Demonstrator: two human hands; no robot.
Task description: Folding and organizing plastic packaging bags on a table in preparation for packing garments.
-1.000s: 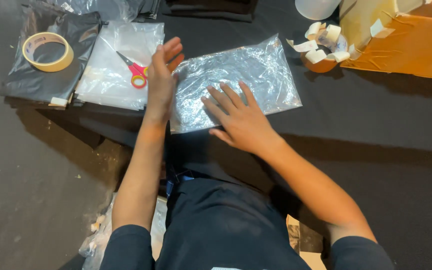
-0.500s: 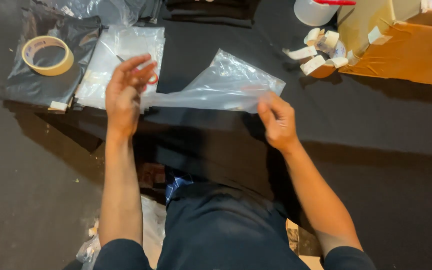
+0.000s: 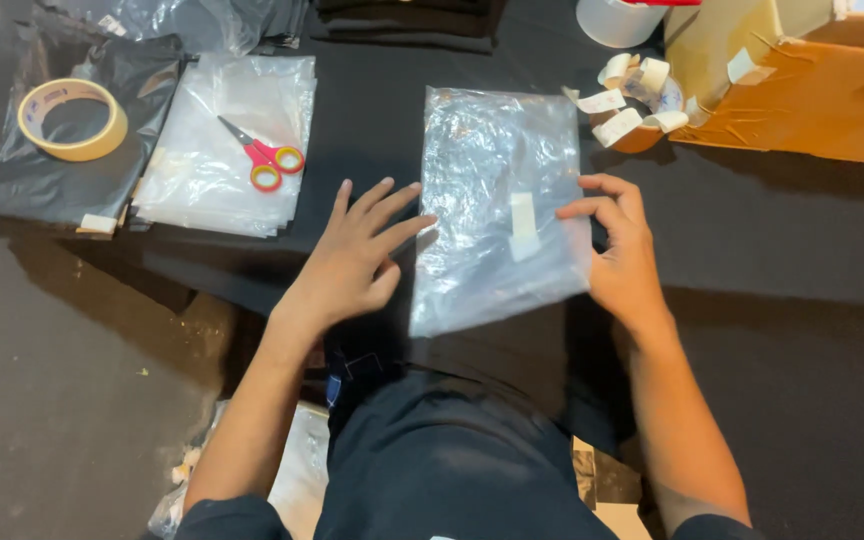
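Note:
A clear plastic bag (image 3: 482,170) with something dark inside lies lengthwise on the black table (image 3: 772,240) in front of me. A short strip of pale tape (image 3: 523,225) is stuck across its near half. My left hand (image 3: 352,262) rests flat beside the bag's left edge, fingers spread, fingertips touching the plastic. My right hand (image 3: 624,250) is at the bag's right edge, with curled fingers and thumb pinching the plastic.
Red-handled scissors (image 3: 267,160) lie on a stack of clear bags (image 3: 202,195) at the left. A roll of masking tape (image 3: 70,120) sits on black bags (image 3: 42,185). At the back right are torn tape pieces (image 3: 632,100), a white cup (image 3: 612,20) and a cardboard box (image 3: 812,95).
The bag went from lying flat crosswise, to lifted between both hands, to lying lengthwise with the taped side up. My left hand has let go and spread out.

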